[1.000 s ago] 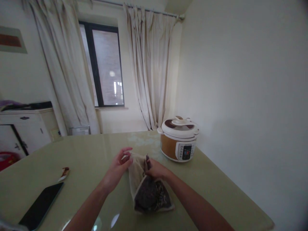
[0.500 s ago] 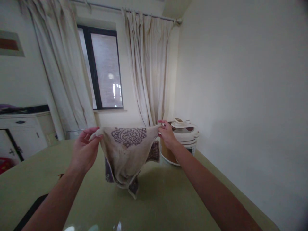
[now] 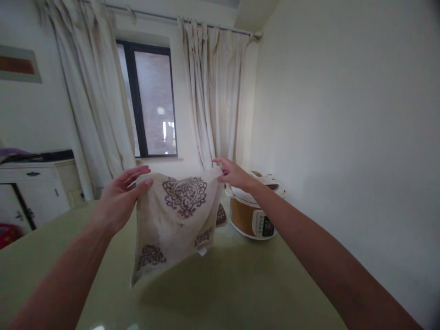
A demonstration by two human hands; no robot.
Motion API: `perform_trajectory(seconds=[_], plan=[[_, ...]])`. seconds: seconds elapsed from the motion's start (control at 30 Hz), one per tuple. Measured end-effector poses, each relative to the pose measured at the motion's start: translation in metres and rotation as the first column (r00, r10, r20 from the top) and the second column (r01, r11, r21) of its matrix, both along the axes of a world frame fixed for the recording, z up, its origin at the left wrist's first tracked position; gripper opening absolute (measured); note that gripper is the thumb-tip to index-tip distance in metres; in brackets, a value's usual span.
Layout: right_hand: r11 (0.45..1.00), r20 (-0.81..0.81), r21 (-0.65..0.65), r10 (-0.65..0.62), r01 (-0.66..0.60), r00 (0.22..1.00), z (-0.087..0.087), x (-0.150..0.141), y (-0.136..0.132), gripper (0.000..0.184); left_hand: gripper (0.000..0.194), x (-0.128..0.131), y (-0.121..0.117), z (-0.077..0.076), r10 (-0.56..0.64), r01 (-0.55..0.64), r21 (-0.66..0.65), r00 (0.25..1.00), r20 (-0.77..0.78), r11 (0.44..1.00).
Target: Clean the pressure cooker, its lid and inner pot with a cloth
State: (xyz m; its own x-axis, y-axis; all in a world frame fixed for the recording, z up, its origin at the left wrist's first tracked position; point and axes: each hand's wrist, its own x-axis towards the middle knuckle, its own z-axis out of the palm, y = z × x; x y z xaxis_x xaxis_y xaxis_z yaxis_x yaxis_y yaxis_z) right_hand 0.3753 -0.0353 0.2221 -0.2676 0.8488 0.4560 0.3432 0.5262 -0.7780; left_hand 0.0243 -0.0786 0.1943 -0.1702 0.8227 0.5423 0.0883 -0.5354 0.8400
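Observation:
A beige cloth (image 3: 178, 229) with dark ornamental prints hangs in the air above the green table (image 3: 240, 293). My left hand (image 3: 122, 197) pinches its upper left corner between thumb and fingers. At the upper right corner, my right hand (image 3: 230, 174) grips the fabric, index finger pointing left. A small white tag shows at the cloth's lower edge. Beyond its right side, a dark patterned piece of fabric peeks out; whether it belongs to the same cloth I cannot tell.
A brown and white rice cooker (image 3: 244, 215) stands on the table behind my right forearm, close to the right wall (image 3: 343, 114). To the left is a white cabinet (image 3: 41, 188) with things on top. Curtains (image 3: 220, 91) flank a window (image 3: 156, 101) at the back.
The cloth has opened out from a bunched, sagging shape into a flatter hanging sheet. Both hands have risen slightly, and my right hand has shifted left, uncovering the cooker's front panel.

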Motion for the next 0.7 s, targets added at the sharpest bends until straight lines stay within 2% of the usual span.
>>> perform_trajectory(seconds=[0.03, 0.1, 0.17, 0.2, 0.3, 0.4, 0.5, 0.6, 0.67, 0.7], plan=[[0.993, 0.065, 0.044, -0.111, 0.109, 0.992, -0.001, 0.003, 0.004, 0.065, 0.057, -0.004, 0.001, 0.0, 0.108, -0.108, 0.007, 0.984, -0.139, 0.994], [0.96, 0.162, 0.104, -0.275, 0.261, 0.948, -0.004, 0.008, 0.013, 0.043, 0.048, -0.013, 0.003, -0.001, 0.345, -0.338, 0.09, 0.85, -0.398, 0.937], [0.954, 0.182, 0.082, -0.298, 0.287, 0.937, -0.008, 0.009, 0.017, 0.032, 0.041, -0.018, 0.005, -0.005, 0.464, -0.451, 0.169, 0.701, -0.542, 0.877], [0.959, 0.15, 0.051, -0.284, 0.28, 0.947, -0.01, 0.007, 0.018, 0.029, 0.039, -0.02, 0.006, -0.006, 0.48, -0.466, 0.185, 0.666, -0.57, 0.865], [0.972, -0.078, -0.035, -0.236, 0.234, 0.969, -0.011, -0.003, 0.015, 0.02, 0.039, -0.022, 0.004, -0.009, 0.473, -0.469, 0.173, 0.658, -0.585, 0.866], [0.983, -0.343, -0.116, -0.176, 0.144, 0.923, -0.004, -0.011, 0.01, 0.014, 0.04, -0.027, 0.0, -0.004, 0.482, -0.453, 0.201, 0.676, -0.557, 0.869], [0.992, -0.463, -0.109, -0.113, 0.07, 0.879, 0.006, -0.011, 0.008, 0.026, 0.047, -0.036, 0.001, 0.002, 0.46, -0.396, 0.244, 0.669, -0.584, 0.885], [0.999, -0.336, 0.004, -0.046, 0.051, 0.941, 0.017, -0.003, 0.01, 0.046, 0.053, -0.046, 0.008, 0.004, 0.381, -0.301, 0.237, 0.649, -0.659, 0.924], [0.986, -0.094, 0.134, -0.09, 0.102, 0.991, 0.024, 0.001, 0.012, 0.046, 0.046, -0.05, 0.016, 0.003, 0.321, -0.244, 0.21, 0.68, -0.659, 0.947], [0.968, 0.052, 0.209, -0.153, 0.139, 0.987, 0.027, 0.003, 0.014, 0.04, 0.04, -0.051, 0.02, 0.002, 0.302, -0.233, 0.192, 0.712, -0.634, 0.953]])
